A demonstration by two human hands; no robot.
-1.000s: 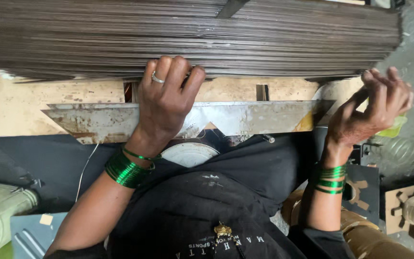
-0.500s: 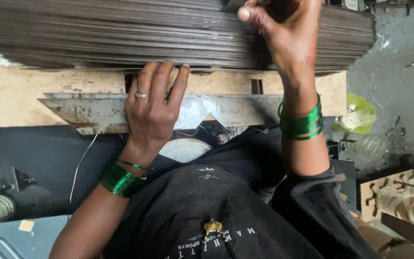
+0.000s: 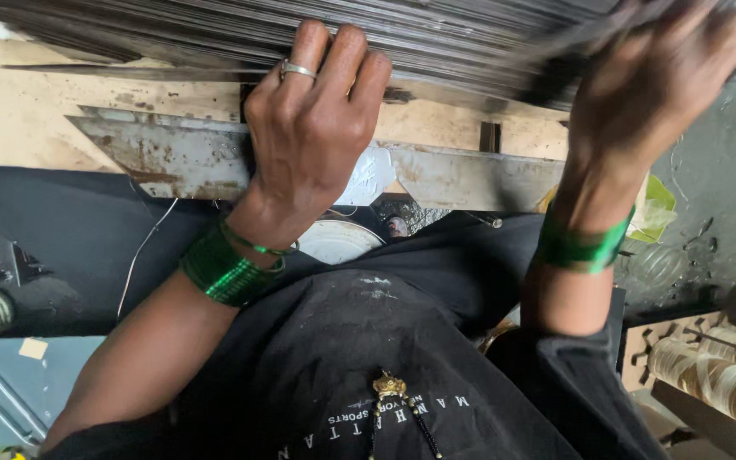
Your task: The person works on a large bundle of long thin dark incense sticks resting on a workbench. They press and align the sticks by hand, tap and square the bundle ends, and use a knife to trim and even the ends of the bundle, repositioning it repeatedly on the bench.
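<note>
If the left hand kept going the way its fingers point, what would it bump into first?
The left hand already touches the stack of thin dark strips, fingertips curled on its edge. So that stack is first, though depth is hard to judge.

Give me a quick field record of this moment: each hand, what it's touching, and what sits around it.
left hand: fingers curled on the near edge of the stack of thin dark sheets, ring on one finger
right hand: raised against the stack's right part, blurred; grip cannot be told
wrists: green bangles on both
below stack: rusty metal bar
lower right: wooden roller
</note>
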